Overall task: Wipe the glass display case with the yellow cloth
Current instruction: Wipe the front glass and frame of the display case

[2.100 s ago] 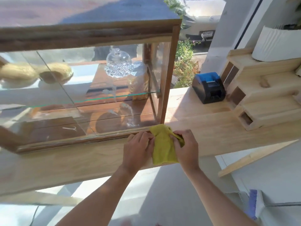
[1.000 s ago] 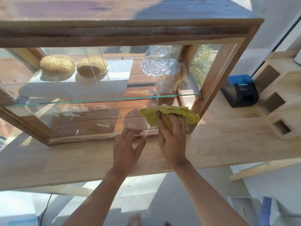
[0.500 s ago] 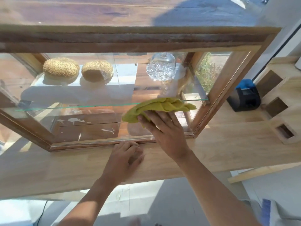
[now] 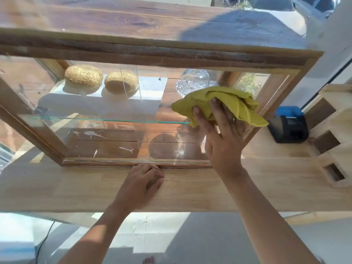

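The glass display case (image 4: 106, 134) has a dark wooden frame and stands on a pale wooden counter (image 4: 76, 189). My right hand (image 4: 221, 134) presses the crumpled yellow cloth (image 4: 224, 103) flat against the right part of the front glass, near the upper shelf level, fingers spread over the cloth. My left hand (image 4: 142, 182) rests on the counter with curled fingers, touching the case's bottom rail. Inside are two seeded buns (image 4: 83, 76) on the glass shelf and a clear glass dome (image 4: 192, 80), partly hidden by the cloth.
A blue and black small printer (image 4: 289, 123) sits on the counter right of the case. Pale wooden stepped boxes (image 4: 335, 141) stand at the far right. A white pillar (image 4: 331, 35) rises behind them. The floor shows below the counter's front edge.
My right hand has slid the cloth up the glass from the bottom right corner toward the upper shelf. My left hand let go of the cloth and dropped onto the counter.
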